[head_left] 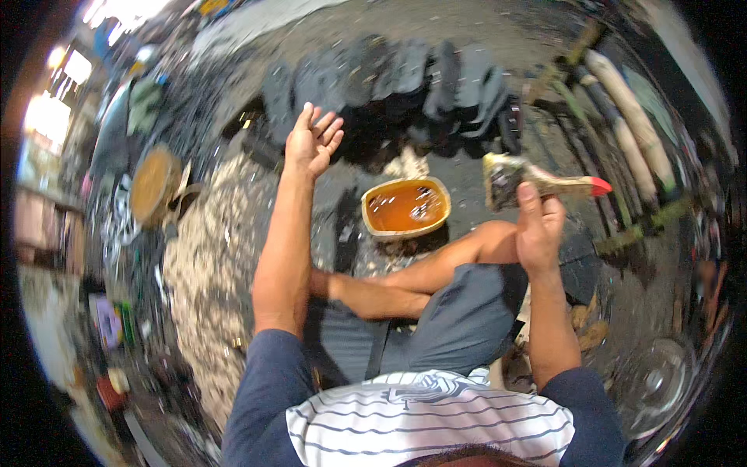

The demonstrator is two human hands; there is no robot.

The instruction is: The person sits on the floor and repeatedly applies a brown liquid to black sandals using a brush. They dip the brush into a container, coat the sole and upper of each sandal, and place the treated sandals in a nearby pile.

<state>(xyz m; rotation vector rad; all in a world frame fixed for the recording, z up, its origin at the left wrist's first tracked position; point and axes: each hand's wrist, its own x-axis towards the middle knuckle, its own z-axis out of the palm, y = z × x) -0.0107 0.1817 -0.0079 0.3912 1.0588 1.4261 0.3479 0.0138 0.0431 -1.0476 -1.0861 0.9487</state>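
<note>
Right hand grips a wide wooden-handled brush with a red tip just beside the oval tub of amber liquid on the floor, handy for dipping, while the left hand reaches open-fingered toward the row of dark soles.

My right hand grips a pale wooden, red-tipped brush near glossy amber liquid in a smooth yellow plastic tub.

right hand gripping brush, left hand open
</note>
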